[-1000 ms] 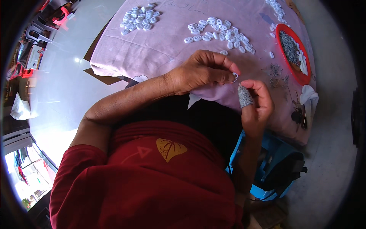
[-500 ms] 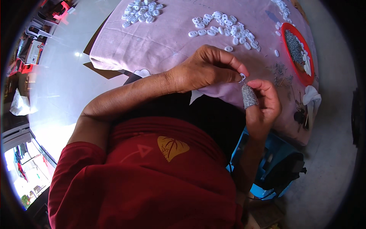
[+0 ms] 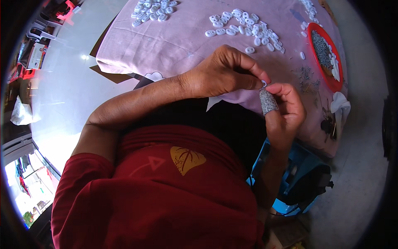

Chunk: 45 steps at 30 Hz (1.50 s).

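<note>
Left hand [image 3: 232, 74] out to the left of the tray, its grip pinching a small white plastic piece with a ring-like end [image 3: 263, 83] between thumb and forefinger; right hand [image 3: 287, 110] between that piece and the tray, fingertips drawn close together right by the piece; cannot tell if the right grip pinches anything; grey speckled fabric finger sleeve [image 3: 268, 102] on one right-hand digit.

Landmark is the shallow red oval plastic tray [image 3: 335, 86], on the worktop covered in pale pink cloth [image 3: 166, 47]; grey metal screws [image 3: 321, 45] heaped inside it, white material along its right side; loose screws [image 3: 306, 74] just left of the tray's lower part; single white oval piece [image 3: 302, 55] near its left rim; scattered cluster of white two-holed oval pieces [image 3: 257, 30] farther left; second, tighter pile [image 3: 154, 9] well left; crumpled white cloth [image 3: 340, 106] just below the tray.
</note>
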Tool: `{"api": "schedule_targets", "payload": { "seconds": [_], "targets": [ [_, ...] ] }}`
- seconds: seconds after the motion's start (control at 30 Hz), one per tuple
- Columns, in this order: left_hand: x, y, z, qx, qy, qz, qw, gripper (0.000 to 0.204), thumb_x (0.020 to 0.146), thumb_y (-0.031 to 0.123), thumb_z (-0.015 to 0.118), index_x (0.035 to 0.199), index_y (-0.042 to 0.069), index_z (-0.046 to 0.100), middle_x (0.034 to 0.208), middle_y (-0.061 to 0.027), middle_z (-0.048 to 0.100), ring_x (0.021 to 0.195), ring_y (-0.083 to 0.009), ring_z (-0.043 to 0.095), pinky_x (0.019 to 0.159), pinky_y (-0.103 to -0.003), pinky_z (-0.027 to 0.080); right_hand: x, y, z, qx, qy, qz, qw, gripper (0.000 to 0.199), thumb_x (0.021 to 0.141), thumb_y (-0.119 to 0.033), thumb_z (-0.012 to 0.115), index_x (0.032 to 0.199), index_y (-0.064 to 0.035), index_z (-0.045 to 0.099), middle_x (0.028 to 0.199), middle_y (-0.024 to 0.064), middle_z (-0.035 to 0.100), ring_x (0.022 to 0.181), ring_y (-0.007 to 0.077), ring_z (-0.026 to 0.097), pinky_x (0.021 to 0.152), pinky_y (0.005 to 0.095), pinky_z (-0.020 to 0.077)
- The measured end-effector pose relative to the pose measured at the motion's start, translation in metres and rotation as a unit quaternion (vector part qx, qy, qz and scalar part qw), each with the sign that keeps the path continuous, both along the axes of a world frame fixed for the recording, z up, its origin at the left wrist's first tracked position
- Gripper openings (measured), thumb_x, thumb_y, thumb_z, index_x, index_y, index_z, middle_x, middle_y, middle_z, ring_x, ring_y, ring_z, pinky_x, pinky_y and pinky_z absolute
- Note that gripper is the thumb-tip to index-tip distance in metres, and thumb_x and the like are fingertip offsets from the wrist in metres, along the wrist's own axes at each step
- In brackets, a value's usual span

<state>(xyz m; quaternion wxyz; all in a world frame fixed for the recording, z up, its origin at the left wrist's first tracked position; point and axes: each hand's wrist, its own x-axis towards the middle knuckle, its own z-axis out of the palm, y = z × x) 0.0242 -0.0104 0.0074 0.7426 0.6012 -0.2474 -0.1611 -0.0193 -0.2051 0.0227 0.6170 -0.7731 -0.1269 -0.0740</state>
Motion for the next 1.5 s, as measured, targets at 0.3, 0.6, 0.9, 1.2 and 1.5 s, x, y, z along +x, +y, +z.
{"api": "schedule_targets", "payload": {
  "seconds": [0.3,0.6,0.9,1.2,1.5],
  "targets": [
    [0.0,0.001,-0.009,0.014,0.02,-0.011,1.0,0.017,0.088,-0.002,0.066,0.104,0.0,0.072,0.096,-0.0057,0.072,0.092,-0.0096,0.066,0.087,-0.023,0.052,0.002,0.0,0.003,0.013,0.086,0.017,0.996,0.013,0.079,0.008,0.063,0.089,-0.0004,0.062,0.079,-0.002,0.059,0.07,0.0029,0.052,0.061,0.0184,0.0409],
    [-0.002,-0.002,-0.01,-0.021,0.173,0.02,0.985,0.016,0.089,0.008,0.068,0.105,0.005,0.072,0.085,0.0013,0.068,0.066,-0.0014,0.053,0.057,-0.016,0.04,0.004,0.003,-0.002,0.057,0.067,0.015,0.996,0.017,0.082,0.008,0.061,0.098,0.001,0.062,0.087,0.0009,0.061,0.075,0.0064,0.055,0.067,0.0201,0.0451],
    [-0.001,-0.001,-0.013,-0.026,0.151,0.014,0.988,0.017,0.09,0.01,0.068,0.106,0.006,0.072,0.083,0.001,0.069,0.067,-0.0019,0.055,0.058,-0.017,0.042,0.003,-0.002,-0.015,-0.073,-0.058,-0.015,0.996,0.012,0.084,0.002,0.063,0.096,0.0011,0.062,0.081,0.0031,0.061,0.072,0.0087,0.055,0.064,0.023,0.0455],
    [0.0,0.0,-0.015,-0.018,0.136,0.003,0.991,0.017,0.089,0.009,0.069,0.105,0.005,0.072,0.084,0.0005,0.069,0.069,-0.0021,0.057,0.06,-0.017,0.044,0.002,-0.002,-0.016,-0.118,-0.104,-0.018,0.987,0.007,0.084,0.0,0.062,0.091,0.0002,0.06,0.075,0.006,0.059,0.067,0.0112,0.055,0.06,0.0251,0.0451],
    [-0.003,0.0,-0.014,-0.023,0.128,0.012,0.991,0.015,0.088,0.006,0.069,0.103,0.004,0.073,0.081,0.0004,0.068,0.068,-0.0029,0.057,0.061,-0.017,0.045,0.004,0.005,-0.021,-0.099,-0.098,-0.014,0.99,0.006,0.084,0.0,0.062,0.09,-0.0001,0.061,0.074,0.007,0.06,0.065,0.0124,0.055,0.058,0.0256,0.0452]
  ]
}}
